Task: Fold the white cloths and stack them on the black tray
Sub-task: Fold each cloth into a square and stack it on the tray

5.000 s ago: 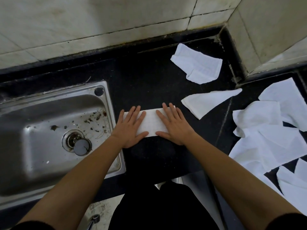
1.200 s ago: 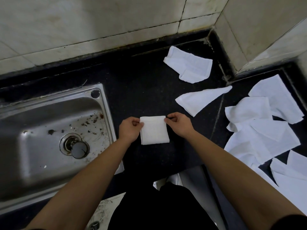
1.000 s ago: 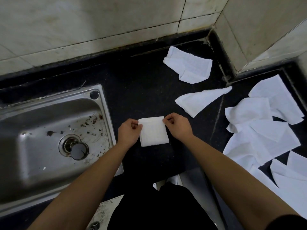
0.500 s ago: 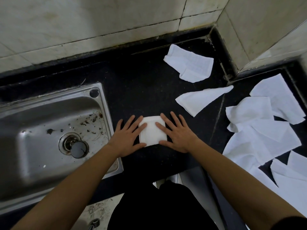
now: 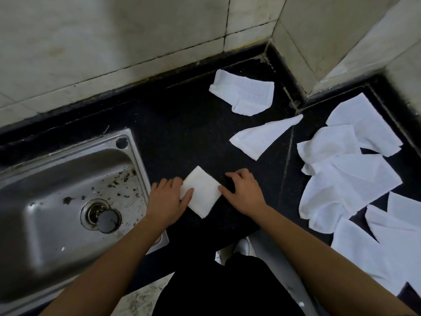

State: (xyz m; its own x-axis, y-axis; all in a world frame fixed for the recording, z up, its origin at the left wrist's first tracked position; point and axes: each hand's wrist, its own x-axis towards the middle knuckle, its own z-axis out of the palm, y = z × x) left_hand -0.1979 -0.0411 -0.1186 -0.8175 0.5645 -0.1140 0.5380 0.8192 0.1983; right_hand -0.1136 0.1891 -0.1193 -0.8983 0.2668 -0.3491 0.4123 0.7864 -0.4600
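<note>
A small folded white cloth [image 5: 201, 192] lies turned like a diamond on the black counter [image 5: 182, 137], just right of the sink. My left hand [image 5: 167, 198] grips its left corner, thumb on top of the fabric. My right hand [image 5: 245, 191] rests on the counter beside the cloth, fingers loosely curled, with the thumb tip at the cloth's right corner. One loose white cloth [image 5: 245, 95] lies crumpled near the back wall. Another [image 5: 262, 139], folded to a triangle, lies in front of it. A heap of several unfolded white cloths [image 5: 348, 179] covers the counter on the right.
A steel sink [image 5: 57, 192] with a drain plug [image 5: 107, 221] and dirt specks fills the left side. Tiled walls [image 5: 136, 37] close the back and the right corner. The counter's front edge runs just below my wrists.
Half a second ago both hands pressed flat on the square cloth. Now the cloth is turned cornerwise, my left hand grips it, and my right hand has slid off to its right corner.
</note>
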